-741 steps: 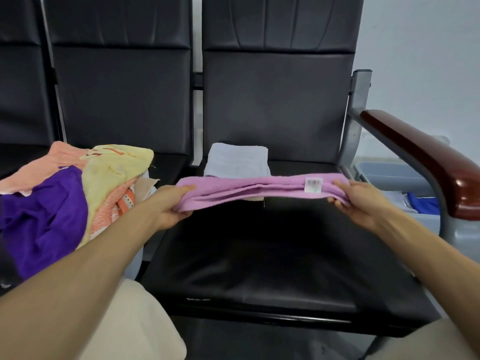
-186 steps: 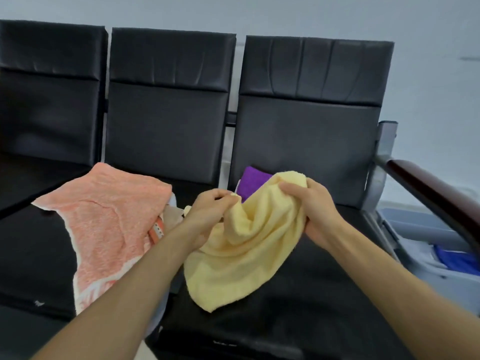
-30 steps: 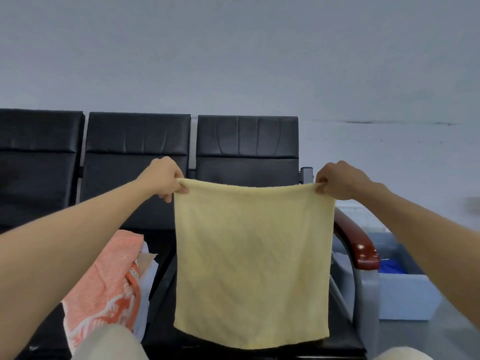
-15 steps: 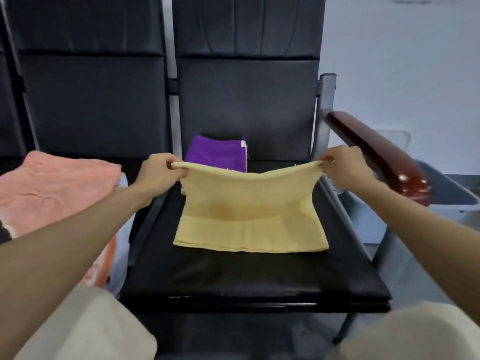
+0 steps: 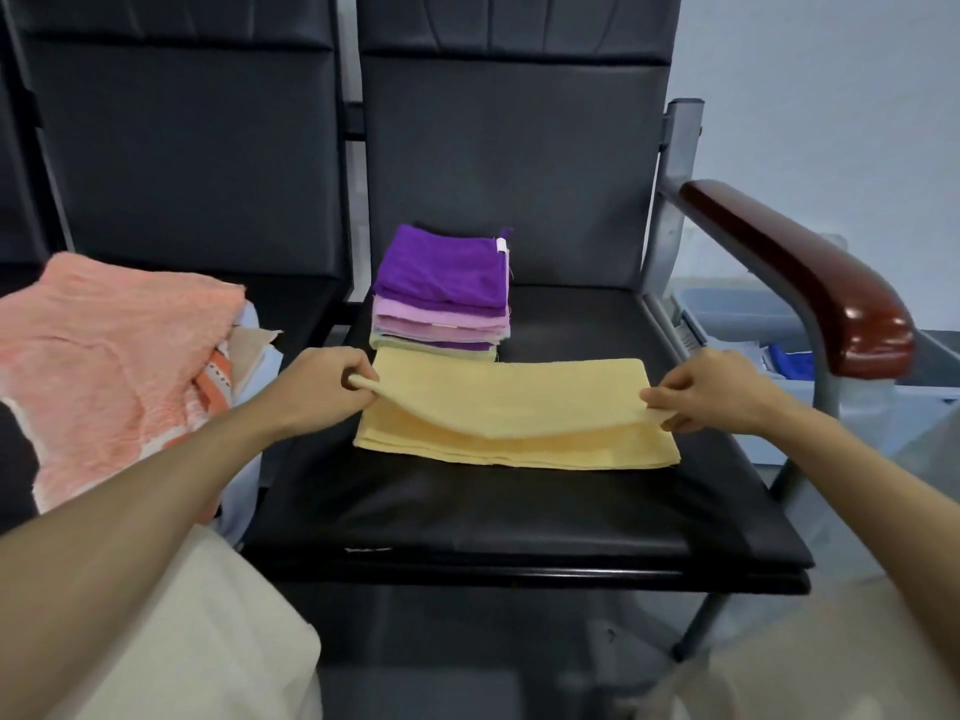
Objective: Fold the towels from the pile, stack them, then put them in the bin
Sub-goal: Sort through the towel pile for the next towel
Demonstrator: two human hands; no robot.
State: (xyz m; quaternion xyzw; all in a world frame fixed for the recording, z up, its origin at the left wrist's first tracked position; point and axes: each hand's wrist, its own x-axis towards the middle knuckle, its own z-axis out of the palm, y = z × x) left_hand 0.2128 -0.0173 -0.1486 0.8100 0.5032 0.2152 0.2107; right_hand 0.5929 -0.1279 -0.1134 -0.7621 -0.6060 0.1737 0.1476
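A yellow towel point(image 5: 514, 407) lies folded in half on the black seat point(image 5: 519, 506). My left hand point(image 5: 317, 389) pinches its upper layer's left corner, and my right hand point(image 5: 717, 389) pinches the right corner. Both corners are held slightly above the lower layer. Just behind it stands a stack of folded towels point(image 5: 441, 293) with a purple one on top. The unfolded pile point(image 5: 114, 356), topped by an orange towel, sits on the seat to the left. A grey bin point(image 5: 737, 309) stands on the floor at the right, past the armrest.
A red-brown armrest point(image 5: 800, 272) on a metal post borders the seat's right side. Black chair backs point(image 5: 509, 163) rise behind. The bin holds something blue point(image 5: 787, 358). My knees in light trousers point(image 5: 171, 641) are at the seat's front edge.
The towel hung spread in the air a second ago. Its lower half went down on the seat, and my hands have brought the top edge forward and down over it.
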